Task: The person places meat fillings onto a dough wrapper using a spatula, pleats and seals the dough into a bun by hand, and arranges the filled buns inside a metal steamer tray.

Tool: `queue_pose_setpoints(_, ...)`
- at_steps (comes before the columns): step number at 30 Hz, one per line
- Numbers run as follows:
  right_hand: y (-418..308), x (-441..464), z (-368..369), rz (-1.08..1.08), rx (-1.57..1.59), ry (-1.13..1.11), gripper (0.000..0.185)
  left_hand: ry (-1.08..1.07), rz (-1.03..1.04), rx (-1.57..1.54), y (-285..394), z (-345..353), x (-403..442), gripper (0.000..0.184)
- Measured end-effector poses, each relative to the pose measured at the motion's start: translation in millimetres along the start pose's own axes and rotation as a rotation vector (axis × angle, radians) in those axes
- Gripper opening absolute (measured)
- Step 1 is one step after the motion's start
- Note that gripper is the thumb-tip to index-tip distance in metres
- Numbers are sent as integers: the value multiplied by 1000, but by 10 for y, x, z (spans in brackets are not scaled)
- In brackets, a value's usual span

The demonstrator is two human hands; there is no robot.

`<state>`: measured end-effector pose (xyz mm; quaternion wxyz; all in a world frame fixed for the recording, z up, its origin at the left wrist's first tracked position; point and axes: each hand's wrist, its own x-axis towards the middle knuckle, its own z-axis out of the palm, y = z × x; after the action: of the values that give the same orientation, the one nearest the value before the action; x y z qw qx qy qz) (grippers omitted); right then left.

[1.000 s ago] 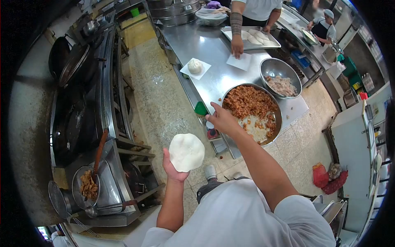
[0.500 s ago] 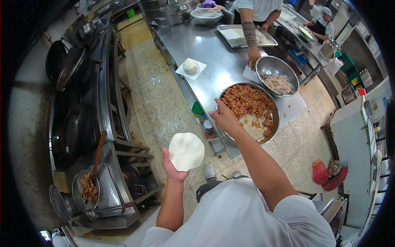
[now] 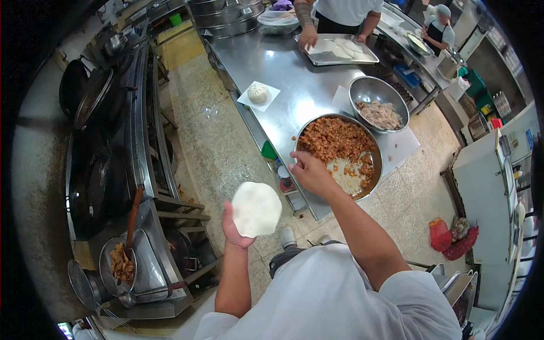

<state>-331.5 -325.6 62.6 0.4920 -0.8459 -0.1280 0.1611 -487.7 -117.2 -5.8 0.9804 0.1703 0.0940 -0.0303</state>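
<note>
A round, flat dough wrapper (image 3: 256, 209) rests across my left hand (image 3: 234, 229), whose thumb shows at its left edge. The palm side is hidden beneath the dough. My right hand (image 3: 313, 174) is over the near-left rim of a wide steel bowl (image 3: 378, 180) of chopped reddish-brown filling (image 3: 334, 139). Its index finger and thumb are apart, with nothing visible between them; the other fingers are partly hidden. On the steel table, a pleated bun (image 3: 258, 93) sits on a square of white paper (image 3: 272, 101).
A second steel bowl (image 3: 359, 88) holds pale shredded filling. Across the table (image 3: 238, 56), a co-worker's hands (image 3: 307, 37) touch a tray (image 3: 328, 59) bearing white dough pieces. Steamers (image 3: 226, 17) stand at the far left end. A stove (image 3: 144, 130) lines the left side.
The co-worker's tattooed arm has moved from beside the pale filling's bowl back to the tray. My right hand has dropped slightly; my left hand keeps the dough wrapper almost in place.
</note>
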Motion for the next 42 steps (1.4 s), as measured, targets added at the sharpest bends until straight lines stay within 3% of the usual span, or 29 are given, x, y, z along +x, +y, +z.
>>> queue_pose_setpoints(1, -26, -27, -21, 10, 16, -35, 40, 11, -126, 176, 38, -4, 18, 87)
queue_pose_setpoints(2, -46, -51, -33, 11, 17, -35, 40, 12, -126, 175, 25, 1, 23, 87)
queue_pose_setpoints(5, -29, -128, -46, -18, 7, -117, 32, -98, -148, 17, -67, 159, 30, 89)
queue_pose_setpoints(8, -31, -240, -116, -181, -34, -78, 26, -190, -60, -111, -98, 280, 131, 90)
queue_pose_setpoints(10, -101, -301, -236, -210, -101, -35, 21, -37, -256, 205, -57, 243, 267, 90)
queue_pose_setpoints(11, -60, -287, -288, -209, -104, -30, 21, -41, -259, 205, -86, 259, 279, 90)
queue_pose_setpoints(13, 24, -273, -401, -241, -233, -5, 19, -169, -149, -98, -164, 311, 267, 83)
queue_pose_setpoints(17, 64, -277, -599, -201, -334, 47, 20, -139, -125, -31, -125, 289, 354, 81)
queue_pose_setpoints(20, 282, -68, -666, -149, -339, 138, 23, -64, -292, 200, -138, 203, 468, 83)
queue_pose_setpoints(22, 463, 204, -708, -194, -332, 278, 26, -99, -204, 133, -180, 241, 445, 84)
queue_pose_setpoints(26, 691, 717, -774, -194, -353, 313, 32, -97, -106, 28, -258, 243, 397, 83)
queue_pose_setpoints(32, 573, 1076, -636, -134, -284, 103, 37, -7, 36, -28, -285, 260, 375, 83)
queue_pose_setpoints(35, 662, 1318, -549, -202, -372, 167, 41, 27, 57, -43, -191, 246, 473, 83)
queue_pose_setpoints(42, 1306, 2657, -909, 131, -638, 334, 58, -9, -4, -83, 424, -38, 1077, 84)
